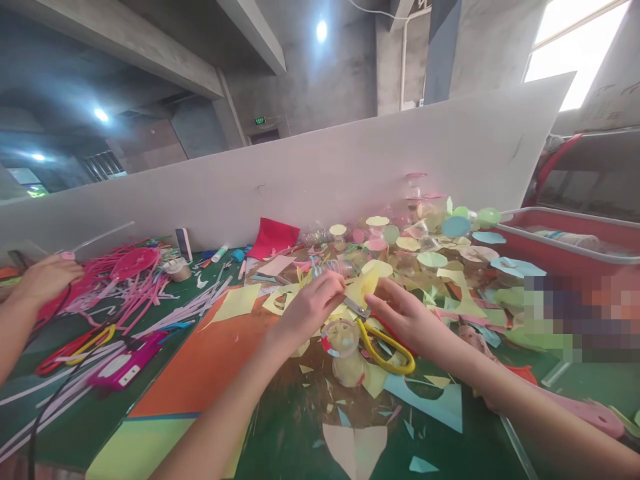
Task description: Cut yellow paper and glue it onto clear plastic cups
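My left hand (pixel 320 300) is closed, with its fingertips pinching the left edge of a small piece of yellow paper (pixel 364 285). On the other side, the fingers of my right hand (pixel 400 310) grip the same paper, which looks bent or curled. Just below the paper are scissors (pixel 387 363) with yellow handles, their metal pivot close under my fingers; whether they lie on the table or touch a hand, I cannot tell. A clear plastic bottle piece (pixel 341 339) with a red-patterned rim stands left of the scissors.
Paper-topped plastic pieces (pixel 433 260) crowd the back right. An orange sheet (pixel 200 373) lies left, near pink strips (pixel 145 287) and a magenta power strip (pixel 127 363). Another person's hand (pixel 47 283) works at far left. A red bin (pixel 565 247) stands right; a white panel (pixel 300 173) runs behind.
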`<action>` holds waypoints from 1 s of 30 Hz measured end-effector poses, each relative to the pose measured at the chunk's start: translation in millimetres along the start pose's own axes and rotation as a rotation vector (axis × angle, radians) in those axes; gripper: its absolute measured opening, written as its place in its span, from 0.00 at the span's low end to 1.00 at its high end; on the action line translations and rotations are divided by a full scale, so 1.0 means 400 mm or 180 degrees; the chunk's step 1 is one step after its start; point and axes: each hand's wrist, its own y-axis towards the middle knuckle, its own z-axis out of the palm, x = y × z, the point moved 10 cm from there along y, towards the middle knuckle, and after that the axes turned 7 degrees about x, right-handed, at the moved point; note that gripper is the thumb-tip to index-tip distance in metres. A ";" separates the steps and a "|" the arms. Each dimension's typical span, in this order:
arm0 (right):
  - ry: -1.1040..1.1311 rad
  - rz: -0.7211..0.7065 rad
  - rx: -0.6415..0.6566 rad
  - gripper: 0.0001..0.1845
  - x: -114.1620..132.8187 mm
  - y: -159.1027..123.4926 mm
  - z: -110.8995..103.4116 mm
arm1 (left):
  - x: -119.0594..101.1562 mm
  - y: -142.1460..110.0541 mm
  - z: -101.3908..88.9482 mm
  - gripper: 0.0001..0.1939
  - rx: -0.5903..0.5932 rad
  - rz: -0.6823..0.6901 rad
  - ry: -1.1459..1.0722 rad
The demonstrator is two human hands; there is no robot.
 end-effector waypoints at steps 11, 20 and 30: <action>-0.0213 0.0052 -0.0204 0.10 -0.022 0.004 -0.025 | 0.015 0.008 0.009 0.06 0.0145 -0.0376 -0.0986; -0.0687 0.0180 -0.0067 0.18 0.025 -0.014 -0.016 | 0.055 -0.019 -0.008 0.14 -0.0212 -0.1001 -0.1630; -0.0641 -0.0238 0.0325 0.16 0.083 -0.041 0.008 | 0.032 -0.026 -0.003 0.14 -0.0286 -0.1307 -0.2681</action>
